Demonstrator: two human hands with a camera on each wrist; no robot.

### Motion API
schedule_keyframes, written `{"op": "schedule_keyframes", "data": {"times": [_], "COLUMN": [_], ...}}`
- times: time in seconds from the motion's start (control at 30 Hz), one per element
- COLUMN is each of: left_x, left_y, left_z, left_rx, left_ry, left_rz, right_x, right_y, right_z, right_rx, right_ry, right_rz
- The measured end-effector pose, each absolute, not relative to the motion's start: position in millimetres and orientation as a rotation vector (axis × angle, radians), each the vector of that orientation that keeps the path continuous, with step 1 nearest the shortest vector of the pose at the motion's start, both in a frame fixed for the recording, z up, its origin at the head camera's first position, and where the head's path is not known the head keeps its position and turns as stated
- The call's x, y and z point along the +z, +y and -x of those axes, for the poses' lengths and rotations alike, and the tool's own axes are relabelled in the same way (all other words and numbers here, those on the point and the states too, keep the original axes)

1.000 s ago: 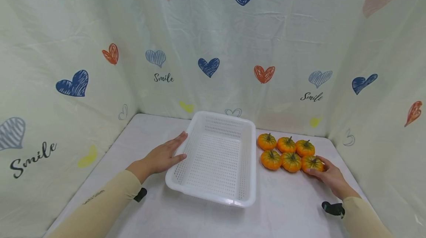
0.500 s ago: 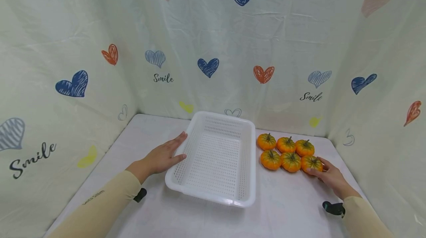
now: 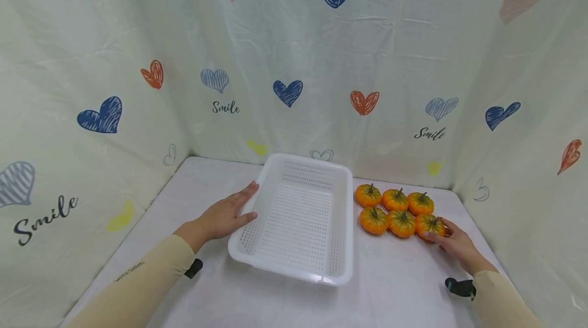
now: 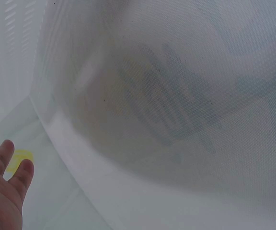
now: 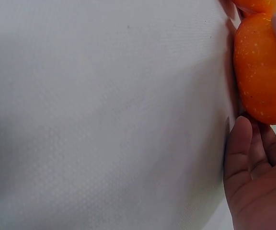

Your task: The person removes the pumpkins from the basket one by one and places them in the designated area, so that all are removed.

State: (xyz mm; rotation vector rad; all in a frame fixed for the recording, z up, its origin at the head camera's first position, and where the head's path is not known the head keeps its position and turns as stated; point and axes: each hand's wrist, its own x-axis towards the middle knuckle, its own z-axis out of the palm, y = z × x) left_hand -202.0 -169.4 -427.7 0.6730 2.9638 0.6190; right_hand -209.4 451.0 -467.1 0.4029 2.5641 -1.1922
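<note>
A white perforated plastic basket (image 3: 294,226) stands at the middle of the table. My left hand (image 3: 222,218) touches its left rim with the fingers extended; in the left wrist view only part of that hand (image 4: 6,187) shows, at the lower left. To the right of the basket, several small orange pumpkins (image 3: 401,223) sit in two rows. My right hand (image 3: 461,249) grips the front-right pumpkin (image 3: 427,224), thumb at its near side and fingers round its right side. The right wrist view shows this pumpkin (image 5: 265,72) resting low, by the table surface, with fingers curled beneath its edge.
The table has a white cover (image 3: 390,287). Pale curtains (image 3: 395,52) printed with hearts enclose it at the back and both sides. The right-hand curtain hangs close to my right hand. A neighbouring pumpkin (image 5: 258,5) touches the held one.
Almost nothing differs. My right hand has shifted very slightly at the front-right pumpkin, while the basket, the left hand and the other pumpkins stay put.
</note>
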Motion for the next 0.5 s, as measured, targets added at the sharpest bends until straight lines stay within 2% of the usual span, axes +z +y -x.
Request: {"op": "schedule_keyframes", "data": {"times": [0.5], "left_x": [-427.0], "left_y": [-169.9], "left_z": [202.3], "left_rx": [0.617], "left_ry": [2.959], "left_rz": [-0.690], "right_x": [-467.1], "right_y": [450.2], "right_z": [209.1], "right_rx": [-1.169], "right_ry": [2.576], "right_rz": [-0.401]}}
